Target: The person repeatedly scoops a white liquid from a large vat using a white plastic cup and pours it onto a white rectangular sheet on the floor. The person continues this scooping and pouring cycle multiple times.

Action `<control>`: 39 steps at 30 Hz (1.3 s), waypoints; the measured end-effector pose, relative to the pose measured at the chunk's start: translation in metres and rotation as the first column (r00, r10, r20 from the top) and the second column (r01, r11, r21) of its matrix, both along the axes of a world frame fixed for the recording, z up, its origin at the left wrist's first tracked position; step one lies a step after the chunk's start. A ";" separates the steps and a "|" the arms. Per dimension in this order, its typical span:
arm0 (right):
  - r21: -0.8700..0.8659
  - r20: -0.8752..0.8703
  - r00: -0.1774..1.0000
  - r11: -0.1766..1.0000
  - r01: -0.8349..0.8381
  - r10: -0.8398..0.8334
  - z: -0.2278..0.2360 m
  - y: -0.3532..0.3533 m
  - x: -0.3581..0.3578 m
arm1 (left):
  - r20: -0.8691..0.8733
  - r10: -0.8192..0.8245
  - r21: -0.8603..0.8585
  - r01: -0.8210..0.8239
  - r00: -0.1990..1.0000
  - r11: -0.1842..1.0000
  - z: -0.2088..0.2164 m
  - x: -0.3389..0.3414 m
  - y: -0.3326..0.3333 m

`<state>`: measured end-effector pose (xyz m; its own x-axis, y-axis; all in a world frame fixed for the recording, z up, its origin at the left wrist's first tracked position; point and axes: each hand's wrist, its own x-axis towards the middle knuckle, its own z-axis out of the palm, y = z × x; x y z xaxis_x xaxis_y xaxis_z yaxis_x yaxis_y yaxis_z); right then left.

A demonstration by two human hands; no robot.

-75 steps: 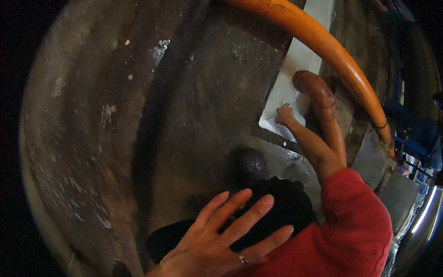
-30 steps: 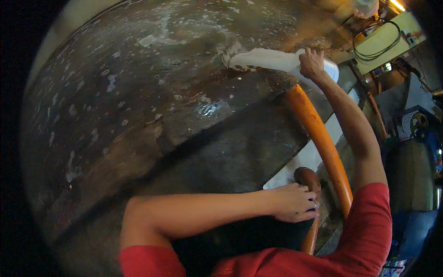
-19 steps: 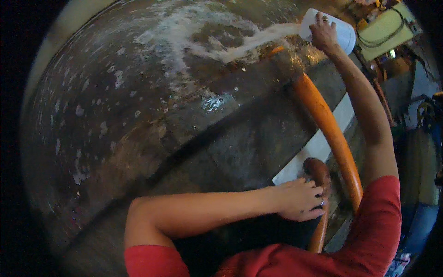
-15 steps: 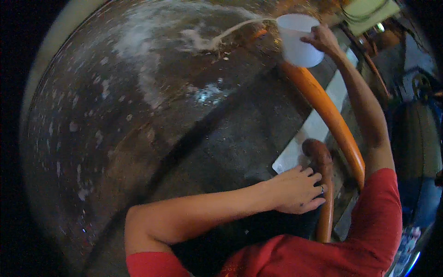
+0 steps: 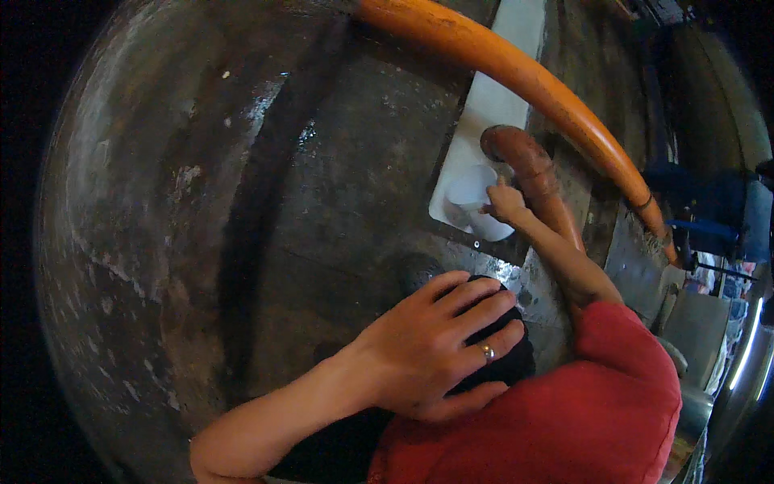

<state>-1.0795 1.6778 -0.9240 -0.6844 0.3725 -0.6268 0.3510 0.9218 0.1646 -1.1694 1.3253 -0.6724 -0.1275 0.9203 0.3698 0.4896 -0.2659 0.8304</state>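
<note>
At the near end of a long white trough (image 5: 493,101), my right hand (image 5: 505,202) is closed on the side of a small white plastic bucket (image 5: 470,187). The bucket sits low within the trough's outline; I cannot tell how much liquid is in it. Beside it, a reddish-brown elbow pipe (image 5: 528,157) bends down to the trough. My left hand (image 5: 439,343), with a ring on one finger, holds nothing. Its fingers are spread and it rests palm down over my dark-clothed knee (image 5: 516,355).
A thick orange pipe (image 5: 556,97) arches over the trough from the far left to the right. Wet, stained dark floor (image 5: 347,169) stretches to the left. Blue and grey equipment (image 5: 709,202) stands at the right edge.
Half a second ago my right hand held the bucket out far, throwing liquid onto the floor at left. It has come back and down to the trough. The view has shifted.
</note>
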 end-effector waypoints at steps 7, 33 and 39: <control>0.038 -0.010 0.988 0.988 -0.151 0.152 -0.125 0.022 0.028 | -0.043 0.001 -0.295 -0.013 0.999 0.955 0.004 -0.016 -0.008; -0.365 -0.813 0.432 0.920 0.144 -0.390 -0.047 0.008 0.046 | -0.315 0.260 -0.831 -0.398 0.913 0.390 -0.012 -0.021 -0.121; -0.178 -0.860 0.483 0.984 0.020 -0.165 0.113 0.006 -0.065 | -0.272 0.218 -0.833 -0.343 0.937 0.435 -0.021 -0.023 -0.129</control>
